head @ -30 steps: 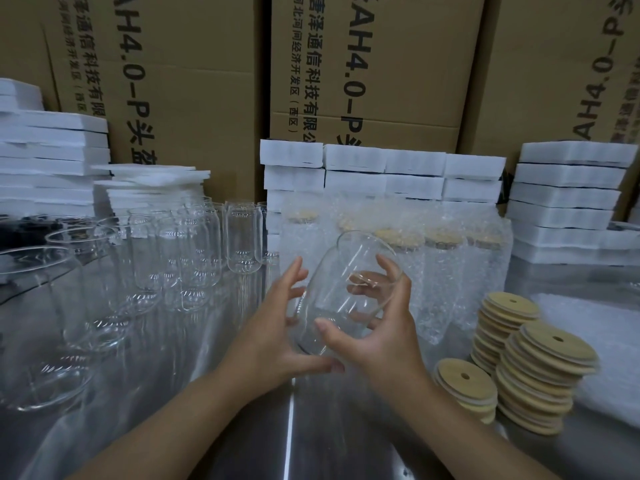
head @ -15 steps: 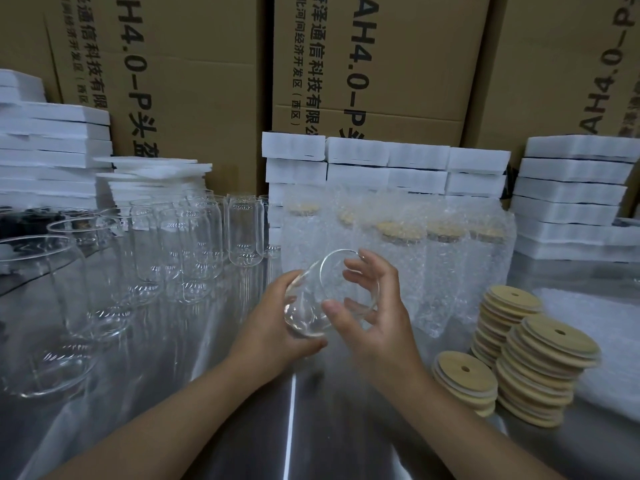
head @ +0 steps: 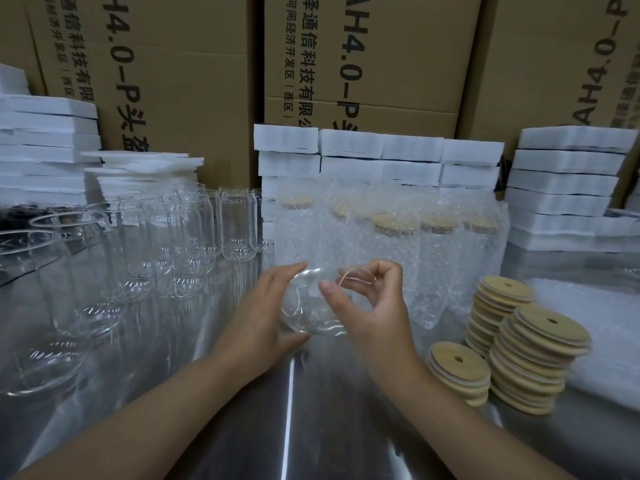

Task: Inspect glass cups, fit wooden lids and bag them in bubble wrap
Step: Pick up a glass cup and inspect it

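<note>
Low over the middle of the counter [head: 311, 427], a glass cup [head: 311, 317] lies tilted between both hands with its mouth toward the right hand [head: 374, 313], likely so wall and rim can be checked against the light. The left hand [head: 259, 317] cradles the base end, its fingers [head: 287, 271] curved over the top and thumb underneath. The right hand pinches the rim, fingers curled tight and thumb on the near edge. Wooden lids [head: 540, 351] are stacked to the right, handy for the next step. Bagged cups [head: 398, 244] stand behind and bare cups [head: 180, 244] to the left.
</note>
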